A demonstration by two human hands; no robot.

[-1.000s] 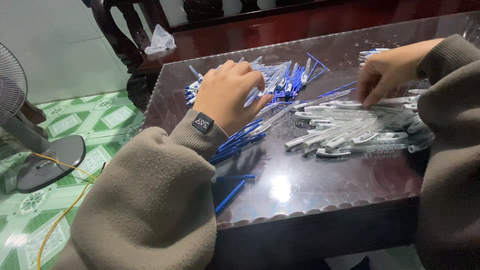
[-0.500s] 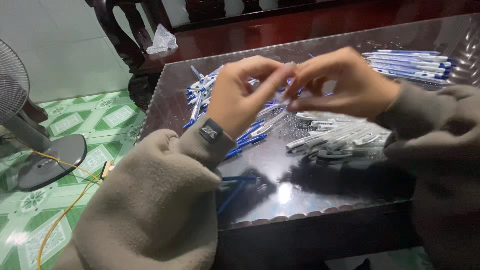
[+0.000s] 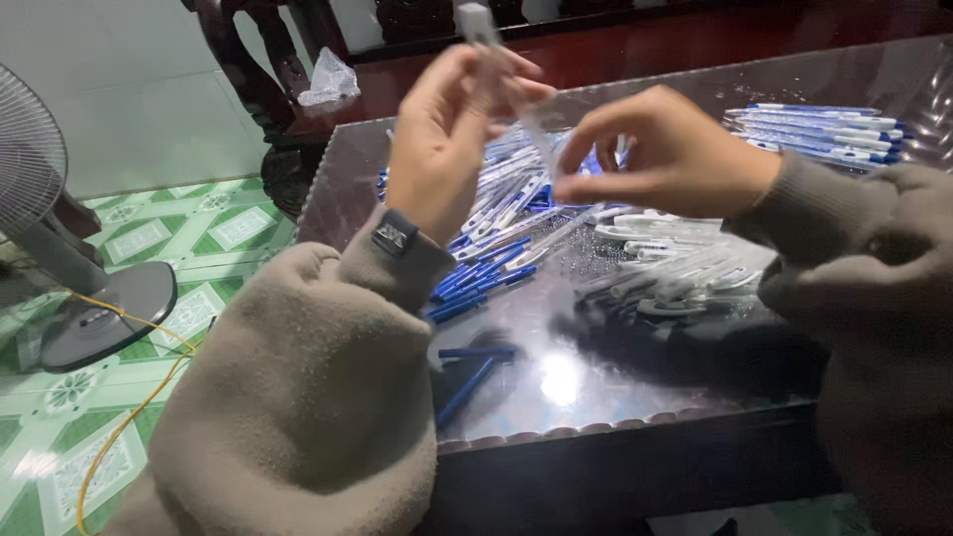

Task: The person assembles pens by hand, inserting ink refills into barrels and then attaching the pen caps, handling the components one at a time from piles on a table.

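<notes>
Head view showed me both hands lifted off the table [image 3: 596, 397] since a second earlier. The left hand [image 3: 447, 139] pinched a clear pen tube [image 3: 496, 60] above the pen pile [image 3: 516, 208]; the right hand [image 3: 665, 159] pinched its lower end, so I judged assembly underway.

Both sleeves [image 3: 298, 397] are fuzzy beige, with a small dark tag at the left cuff. Table [image 3: 556, 387] is glossy dark brown. The pen parts [image 3: 496, 258] are blue and white, others [image 3: 685, 278] look clear, I think. Floor tiles [image 3: 149, 238] are green and white patterned, with a yellow cord [image 3: 129, 422] across them.

Dim room, glare on tabletop [image 3: 561, 382] (overhead lamp), blurred hands
</notes>
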